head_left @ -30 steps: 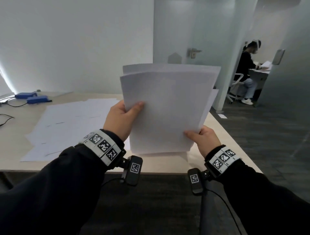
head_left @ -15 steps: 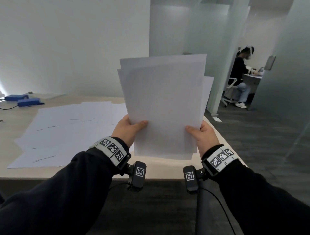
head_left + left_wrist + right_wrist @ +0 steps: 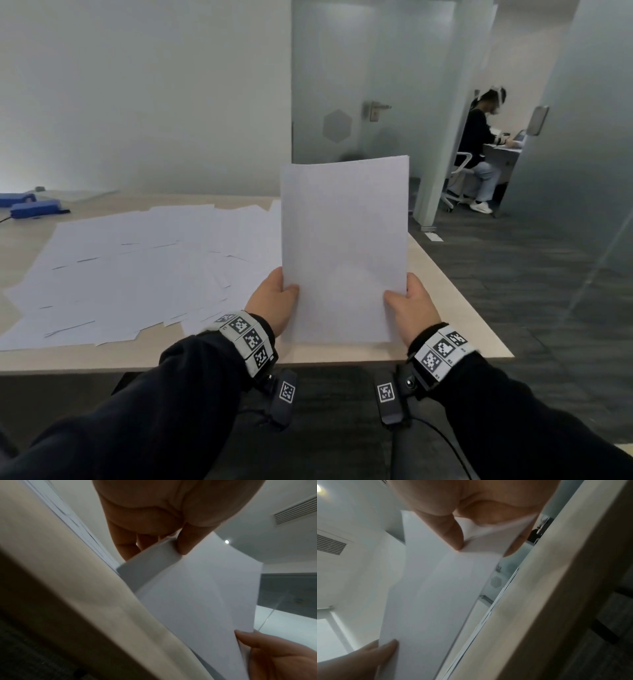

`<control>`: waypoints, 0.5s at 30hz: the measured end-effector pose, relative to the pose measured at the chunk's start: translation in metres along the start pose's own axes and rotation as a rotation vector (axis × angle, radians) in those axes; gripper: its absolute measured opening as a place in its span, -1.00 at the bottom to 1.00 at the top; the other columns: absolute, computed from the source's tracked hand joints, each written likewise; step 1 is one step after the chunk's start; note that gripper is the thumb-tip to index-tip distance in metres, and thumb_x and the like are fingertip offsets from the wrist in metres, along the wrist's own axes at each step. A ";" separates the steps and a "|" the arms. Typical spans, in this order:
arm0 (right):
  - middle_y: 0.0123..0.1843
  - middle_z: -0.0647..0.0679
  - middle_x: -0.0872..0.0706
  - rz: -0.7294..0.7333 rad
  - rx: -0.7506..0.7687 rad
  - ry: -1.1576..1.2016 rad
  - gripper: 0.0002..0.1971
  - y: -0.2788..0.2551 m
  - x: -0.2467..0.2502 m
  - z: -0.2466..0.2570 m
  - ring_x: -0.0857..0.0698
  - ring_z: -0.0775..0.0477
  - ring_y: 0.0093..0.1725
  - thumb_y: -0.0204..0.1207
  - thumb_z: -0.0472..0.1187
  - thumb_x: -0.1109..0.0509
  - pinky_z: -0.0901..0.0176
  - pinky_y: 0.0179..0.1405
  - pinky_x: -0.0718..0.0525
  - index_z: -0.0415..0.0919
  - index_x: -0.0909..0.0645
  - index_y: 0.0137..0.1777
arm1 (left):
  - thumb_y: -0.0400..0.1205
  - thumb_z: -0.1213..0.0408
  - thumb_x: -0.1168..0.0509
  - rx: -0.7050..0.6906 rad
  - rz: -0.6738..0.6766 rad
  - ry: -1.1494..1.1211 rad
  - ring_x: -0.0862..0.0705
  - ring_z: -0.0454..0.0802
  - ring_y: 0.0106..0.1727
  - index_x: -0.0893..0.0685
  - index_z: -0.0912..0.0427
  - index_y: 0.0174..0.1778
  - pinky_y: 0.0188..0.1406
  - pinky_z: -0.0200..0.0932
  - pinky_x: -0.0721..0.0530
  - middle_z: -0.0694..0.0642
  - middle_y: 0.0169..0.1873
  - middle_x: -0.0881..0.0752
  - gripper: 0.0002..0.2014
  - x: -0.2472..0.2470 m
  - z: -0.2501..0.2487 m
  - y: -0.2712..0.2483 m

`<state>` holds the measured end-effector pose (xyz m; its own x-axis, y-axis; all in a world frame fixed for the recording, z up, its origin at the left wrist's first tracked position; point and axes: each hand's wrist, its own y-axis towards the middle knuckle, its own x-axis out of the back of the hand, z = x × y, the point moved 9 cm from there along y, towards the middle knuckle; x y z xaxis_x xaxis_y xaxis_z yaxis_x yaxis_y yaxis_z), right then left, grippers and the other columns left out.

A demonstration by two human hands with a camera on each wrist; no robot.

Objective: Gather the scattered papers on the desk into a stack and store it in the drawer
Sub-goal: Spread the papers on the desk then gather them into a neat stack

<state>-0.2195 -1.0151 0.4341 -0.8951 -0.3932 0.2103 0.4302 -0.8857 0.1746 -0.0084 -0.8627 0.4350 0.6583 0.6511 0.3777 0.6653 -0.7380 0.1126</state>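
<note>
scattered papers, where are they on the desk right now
In the head view the scattered papers lie spread over the desk, left of the upright stack, with the blue devices beyond them.

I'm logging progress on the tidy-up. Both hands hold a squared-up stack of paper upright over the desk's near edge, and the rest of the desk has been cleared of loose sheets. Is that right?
Not quite. The left hand and right hand do hold the stack upright at the desk's near edge, but the desk is not cleared: the head view shows many loose sheets spread over it to the left of the stack.
</note>
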 end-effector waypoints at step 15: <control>0.17 -0.07 -0.78 -0.146 -0.229 -0.562 -0.55 0.013 0.132 -0.066 -0.72 -0.17 0.07 0.48 -0.34 -0.28 0.12 -0.03 -0.59 -0.05 -0.65 0.36 | 0.57 0.25 -0.42 -0.050 0.326 0.380 -0.68 -0.08 -0.04 -0.32 0.02 0.68 0.09 -0.21 -0.60 -0.15 -0.21 -0.64 -0.27 -0.132 -0.019 0.000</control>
<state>-0.3399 -1.0943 0.4006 -0.7171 -0.1291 0.6849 0.2158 -0.9755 0.0420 -0.1022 -0.9519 0.4021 0.6479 0.2816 0.7077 0.4229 -0.9058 -0.0268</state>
